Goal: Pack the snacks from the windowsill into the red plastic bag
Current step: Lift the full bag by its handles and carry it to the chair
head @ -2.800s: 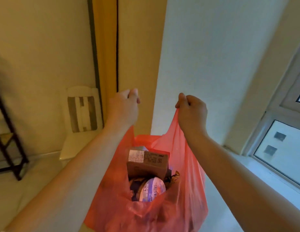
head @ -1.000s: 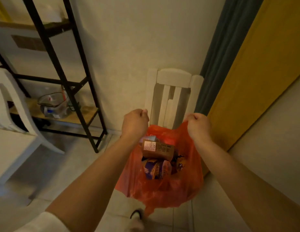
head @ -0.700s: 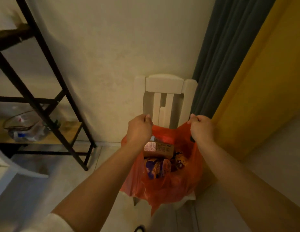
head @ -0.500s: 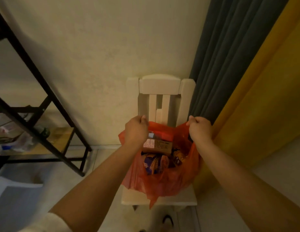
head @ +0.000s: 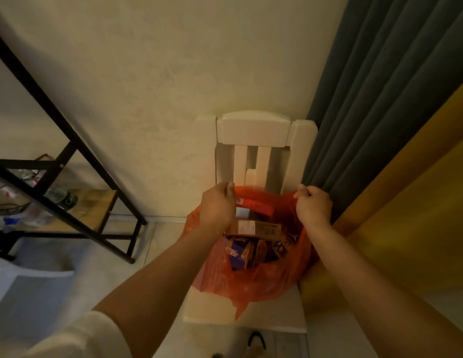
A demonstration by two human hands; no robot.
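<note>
**Red bag held open on a white chair**

The red plastic bag (head: 253, 282) sits on the seat of a white chair (head: 253, 130), its mouth pulled wide. Inside lie the snacks (head: 247, 250): one brown box with a white label across the top, one red packet behind it, one blue-and-brown packet below, and perhaps two or three more dark wrappers, too shadowed to count. Two hands grip the bag's rim. The left hand (head: 217, 209) is fisted around the left edge; the right hand (head: 313, 206) is fisted around the right edge. One white sleeve (head: 78, 337) covers the left upper arm. The chair backs against a cream wall, just beside a grey curtain (head: 380, 99) and a yellow panel (head: 411, 215). One black metal shelf (head: 70, 151) stands to the left.
</note>
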